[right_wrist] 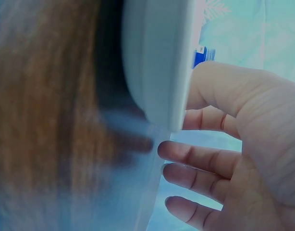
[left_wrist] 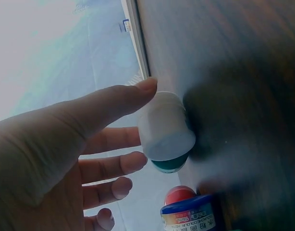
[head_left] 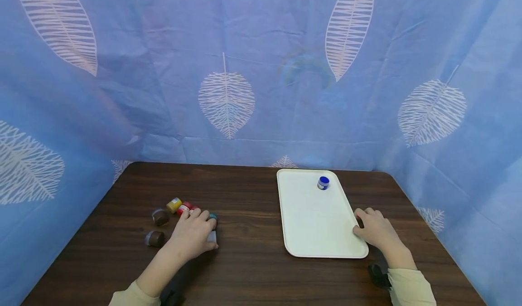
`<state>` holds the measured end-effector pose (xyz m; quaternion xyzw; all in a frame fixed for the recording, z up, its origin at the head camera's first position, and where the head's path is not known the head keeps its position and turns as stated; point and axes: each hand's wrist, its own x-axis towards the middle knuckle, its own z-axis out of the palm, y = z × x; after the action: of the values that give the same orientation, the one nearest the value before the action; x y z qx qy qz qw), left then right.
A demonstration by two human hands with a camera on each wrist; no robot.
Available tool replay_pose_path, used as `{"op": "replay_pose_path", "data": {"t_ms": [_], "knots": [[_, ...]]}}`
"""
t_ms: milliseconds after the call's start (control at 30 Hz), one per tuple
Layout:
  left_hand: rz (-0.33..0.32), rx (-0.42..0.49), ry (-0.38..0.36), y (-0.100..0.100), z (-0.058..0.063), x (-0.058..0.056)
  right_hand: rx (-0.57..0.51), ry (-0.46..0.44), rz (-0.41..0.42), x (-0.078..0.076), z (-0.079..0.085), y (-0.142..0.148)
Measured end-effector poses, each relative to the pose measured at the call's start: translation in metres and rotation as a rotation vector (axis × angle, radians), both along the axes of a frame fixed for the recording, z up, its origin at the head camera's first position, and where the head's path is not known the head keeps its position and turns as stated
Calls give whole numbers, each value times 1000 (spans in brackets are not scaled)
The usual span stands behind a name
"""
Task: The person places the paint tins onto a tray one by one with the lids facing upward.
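My left hand is over a cluster of small paint jars, holding a white paint jar between thumb and index finger; the other fingers hang loosely curled. Just beyond it is a teal-green jar, partly hidden. Red jars lie by the fingertips, partly covered by the hand. My right hand grips the right rim of a white tray, thumb over the rim and index finger along its outside. A blue paint jar stands near the tray's far end.
A yellow jar and two brown jars, one behind the other, lie left of my left hand. The dark wooden table ends against a blue leaf-patterned cloth at the back and sides.
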<state>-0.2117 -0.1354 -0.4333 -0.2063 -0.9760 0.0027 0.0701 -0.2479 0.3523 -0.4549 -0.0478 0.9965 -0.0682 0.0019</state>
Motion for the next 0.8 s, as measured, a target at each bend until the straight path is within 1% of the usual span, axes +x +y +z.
{"op": "replay_pose_path", "data": {"t_ms": [167, 400, 667, 800], "knots": [[2, -7, -15, 1, -2, -1, 1, -5, -3, 0, 2, 0], [-1, 9, -37, 1, -3, -1, 3, -15, -4, 1, 2, -1], [-26, 17, -22, 0, -4, -4, -1, -17, -1, 1, 3, -1], [-54, 17, 20, 0, -5, -6, -2, -25, -4, 1, 3, -1]]}}
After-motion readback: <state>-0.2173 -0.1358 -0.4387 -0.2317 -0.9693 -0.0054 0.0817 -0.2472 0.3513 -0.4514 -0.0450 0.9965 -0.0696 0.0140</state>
